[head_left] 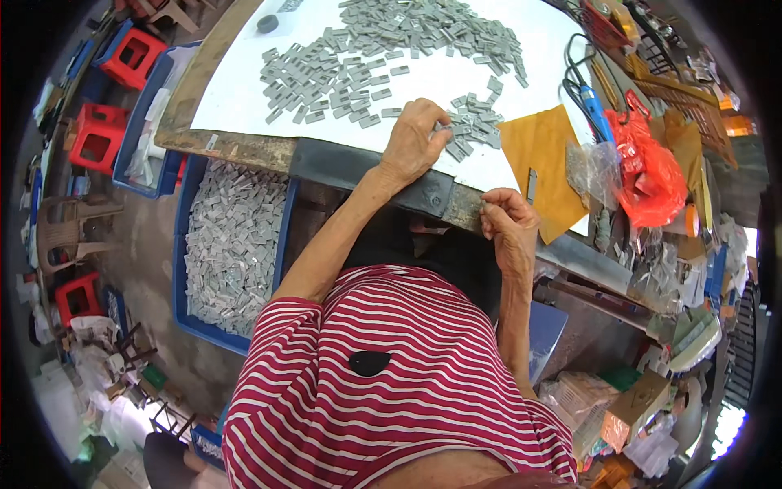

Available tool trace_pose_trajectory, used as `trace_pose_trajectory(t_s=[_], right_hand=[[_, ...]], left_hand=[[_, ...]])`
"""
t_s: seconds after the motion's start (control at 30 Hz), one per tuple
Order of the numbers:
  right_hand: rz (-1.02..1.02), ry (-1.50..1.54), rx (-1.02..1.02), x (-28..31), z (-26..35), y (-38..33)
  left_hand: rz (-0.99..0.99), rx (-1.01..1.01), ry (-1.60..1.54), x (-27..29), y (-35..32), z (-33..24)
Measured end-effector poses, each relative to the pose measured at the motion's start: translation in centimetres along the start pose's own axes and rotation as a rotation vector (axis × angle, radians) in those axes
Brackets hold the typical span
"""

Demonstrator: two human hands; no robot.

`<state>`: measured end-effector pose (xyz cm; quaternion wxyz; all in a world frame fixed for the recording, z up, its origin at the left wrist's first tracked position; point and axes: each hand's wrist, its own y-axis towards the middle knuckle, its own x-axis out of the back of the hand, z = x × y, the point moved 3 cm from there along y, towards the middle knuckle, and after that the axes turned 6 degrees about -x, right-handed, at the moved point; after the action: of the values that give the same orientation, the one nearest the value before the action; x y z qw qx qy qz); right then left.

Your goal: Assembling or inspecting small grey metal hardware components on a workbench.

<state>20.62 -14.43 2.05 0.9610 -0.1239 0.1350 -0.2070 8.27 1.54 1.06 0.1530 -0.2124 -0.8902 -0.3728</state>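
Note:
My left hand (414,145) reaches over the table edge onto a white sheet (236,98), its fingers curled closed beside a small cluster of flat grey rectangular pieces (475,124). Whatever its fingertips hold is hidden. At the table's front edge, my right hand (511,222) is closed, thumb against the fingers; I cannot make out anything in it. A larger spread of the same grey pieces (314,81) covers the sheet farther back. Close to the right hand, a narrow grey strip (532,186) lies on a tan sheet (542,151).
A blue crate (181,269) full of grey pieces stands below the table at left. Red stools (96,138) stand beyond it. At right are a blue-handled corded tool (596,110), a red plastic bag (652,175) and clear plastic. A small dark round object (267,24) sits at the far left.

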Motion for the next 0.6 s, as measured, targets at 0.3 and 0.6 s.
trace_pose_trajectory(t_s=[0.3,0.6], right_hand=[[0.076,0.02,-0.07,-0.1,0.5,2.9],[0.078,-0.001,-0.102,-0.5,0.8,3.6]], left_hand=[[0.067,0.281,-0.164,0.5,0.5,-1.3],[-0.008,0.568,-0.512,0.3,-0.5,-2.5]])
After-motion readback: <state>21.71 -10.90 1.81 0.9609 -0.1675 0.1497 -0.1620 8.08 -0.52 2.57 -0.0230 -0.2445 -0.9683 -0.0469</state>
